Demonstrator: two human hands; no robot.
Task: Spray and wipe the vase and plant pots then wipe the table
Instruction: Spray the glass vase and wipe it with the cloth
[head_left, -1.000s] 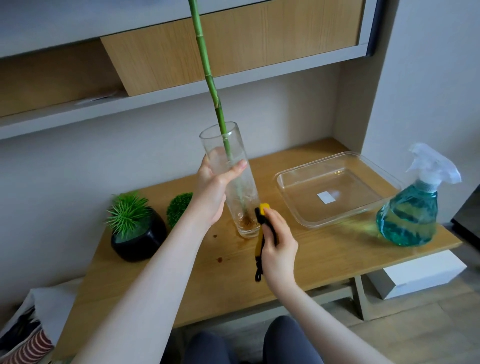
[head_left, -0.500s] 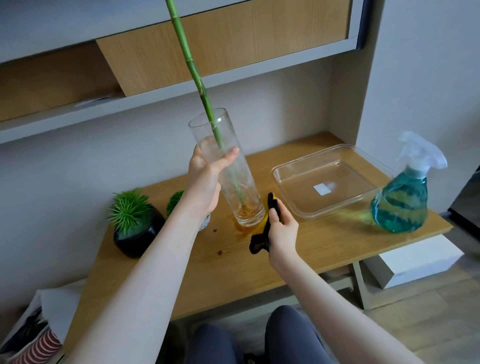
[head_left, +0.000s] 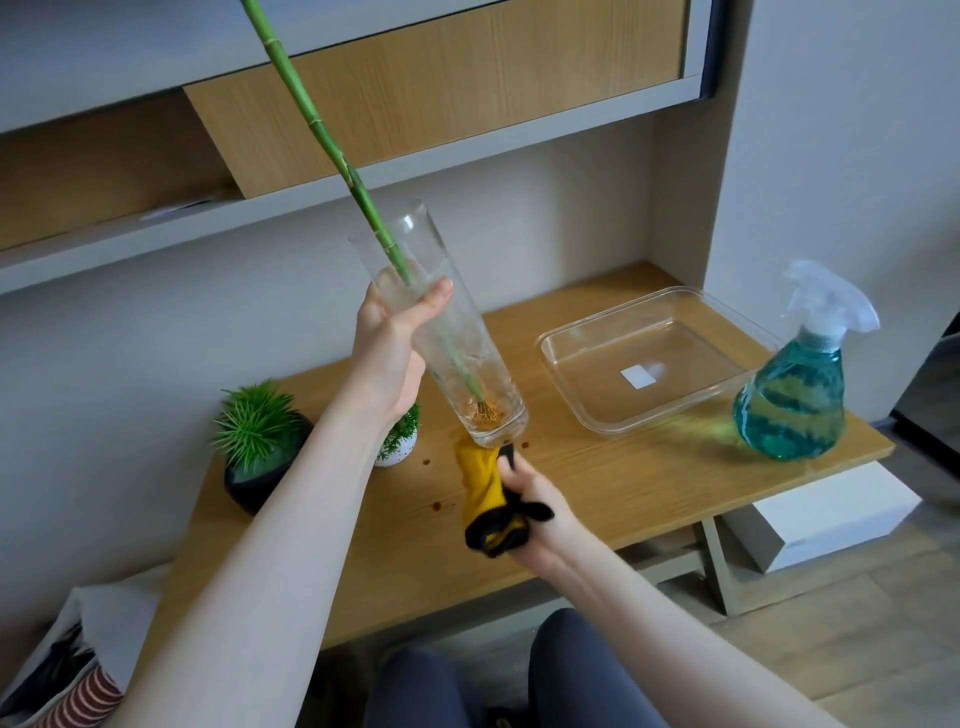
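Nearest, the right hand (head_left: 530, 501) has its fingers curled round a soft, bunched yellow-and-black cloth (head_left: 485, 499), whose top end touches the base of the glass vase (head_left: 452, 338). The left hand (head_left: 392, 358) holds that vase tilted above the table (head_left: 597, 483), thumb across the front, fingers wrapped behind. Smooth, thin glass with a long bamboo stalk (head_left: 311, 130) likely feels slippery, fragile and top-heavy, so a mid-body grip seems soundest.
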